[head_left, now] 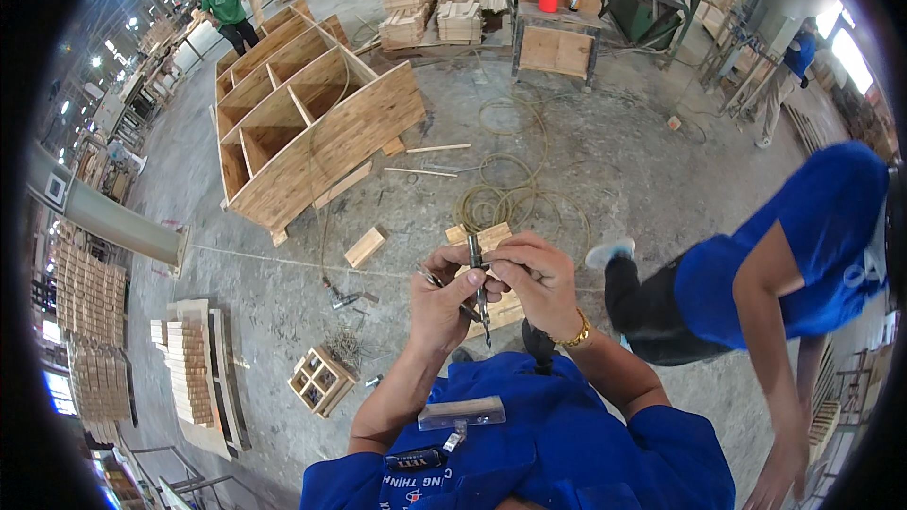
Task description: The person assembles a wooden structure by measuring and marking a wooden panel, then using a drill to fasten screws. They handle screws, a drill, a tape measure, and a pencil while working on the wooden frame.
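Note:
In front of my chest, a dark metal drill bit [481, 300] stands nearly upright, its twisted tip pointing down toward me. My left hand [440, 307] is closed around it, thumb pressed on its side. Another slim metal piece [428, 275] sticks out between the left fingers; its kind is unclear. My right hand [540, 280], with a gold watch [574, 331] at the wrist, pinches at the bit's upper part. A thin dark piece seems to lie between those fingertips, too small to name. Behind the hands, light wood blocks [501, 310] lie on the floor.
A co-worker in blue [746, 274] bends close on my right. Ahead left stands a large wooden shelf frame [321, 123]. Coiled air hose [491, 203] and a pneumatic tool [340, 297] lie on the concrete. A small wooden crate [321, 381] and stacked wood strips [189, 373] sit at left.

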The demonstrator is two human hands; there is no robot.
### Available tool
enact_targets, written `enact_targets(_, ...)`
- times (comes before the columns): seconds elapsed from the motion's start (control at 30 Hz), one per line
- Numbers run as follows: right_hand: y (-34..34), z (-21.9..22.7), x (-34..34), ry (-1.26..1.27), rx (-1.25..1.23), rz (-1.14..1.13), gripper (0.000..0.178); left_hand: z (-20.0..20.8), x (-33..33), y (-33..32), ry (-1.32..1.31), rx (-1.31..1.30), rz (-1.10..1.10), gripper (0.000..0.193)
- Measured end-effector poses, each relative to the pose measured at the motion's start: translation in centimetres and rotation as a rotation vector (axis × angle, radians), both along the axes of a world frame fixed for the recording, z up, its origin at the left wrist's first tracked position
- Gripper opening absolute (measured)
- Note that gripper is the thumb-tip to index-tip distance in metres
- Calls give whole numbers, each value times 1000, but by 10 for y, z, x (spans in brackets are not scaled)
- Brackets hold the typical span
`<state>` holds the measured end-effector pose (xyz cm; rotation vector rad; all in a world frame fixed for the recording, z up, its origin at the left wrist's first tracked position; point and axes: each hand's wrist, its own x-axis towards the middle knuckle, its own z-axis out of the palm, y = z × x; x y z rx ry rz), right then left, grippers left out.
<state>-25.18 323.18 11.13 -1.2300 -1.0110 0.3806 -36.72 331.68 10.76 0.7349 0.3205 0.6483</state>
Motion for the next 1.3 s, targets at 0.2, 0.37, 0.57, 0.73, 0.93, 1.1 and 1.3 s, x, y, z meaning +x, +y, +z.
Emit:
enact_targets(0.2, 0, 0, -1, -157, 2, -62, 15, 0, 1, -1, 39, 43, 42, 23)
enact_targets(0.37, -1, -1, 9, -520, 128, -84, 17, -9, -2, 5, 109, 122, 14, 20)
enact_targets(0.57, -12, -10, 6, -321, -107, 13, 18, -21, -7, 8, 157, 28, -90, 15)
enact_targets(0.73, -21, -21, 9, -501, -90, -10, 16, -33, -4, -1, 224, -92, -135, 21)
enact_targets(0.93, -24, -28, 16, -750, -206, 42, 12, -43, 6, -3, 301, -129, -311, 33)
enact_targets(1.1, -22, -18, 27, -846, -375, 217, 9, -43, 11, 8, 366, -163, -427, 32)
enact_targets(1.3, -11, -9, 45, -887, -272, 294, 8, -26, 22, 18, 345, -147, -497, 30)
